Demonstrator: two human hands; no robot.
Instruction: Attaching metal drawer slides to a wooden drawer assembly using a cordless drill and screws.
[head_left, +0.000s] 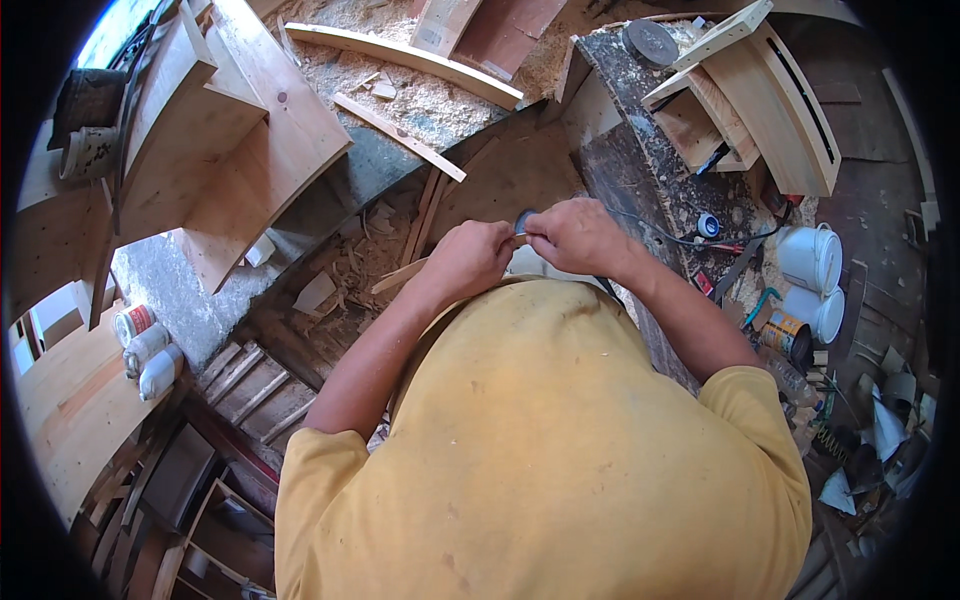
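My left hand [472, 258] and right hand [578, 238] are close together at the middle of the view, just beyond my body, with fingers curled and closed on a small light wooden piece [519, 239]. Right beside my right fingertips is a small round grey-blue thing [524, 219], partly hidden by them; I cannot make out what it is. A dark cord [680, 238] runs to the right from behind my right hand. The lower part of what I hold is hidden by my hands and my yellow shirt.
Plywood structures [250, 150] fill the left. Boards and sawdust cover the back bench [370, 150]. On the right bench [640, 140] stand a wooden box [760, 110], white buckets [805, 255] and tins [785, 335]. Scrap wood [335, 270] lies below; cans [145, 340] stand at left.
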